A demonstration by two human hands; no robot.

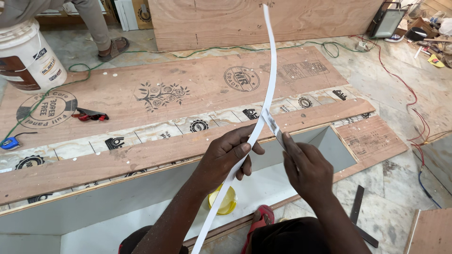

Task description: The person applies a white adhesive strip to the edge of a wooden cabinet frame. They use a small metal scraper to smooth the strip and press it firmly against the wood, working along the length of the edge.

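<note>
Now the left hand (225, 157) pinches the white strip (263, 101), blade (274, 128) alongside.

Both forearms rise from the bottom edge, bare, and meet near the middle. The left hand (226, 157) is curled, its thumb lying across the front and the fingers (249, 162) wrapped behind, closed in a pinch. The right hand (306, 171) stands just beside it, back turned toward the camera, thumb and forefinger stretched up and pressed together at their tips. The hands are close but not touching.
</note>
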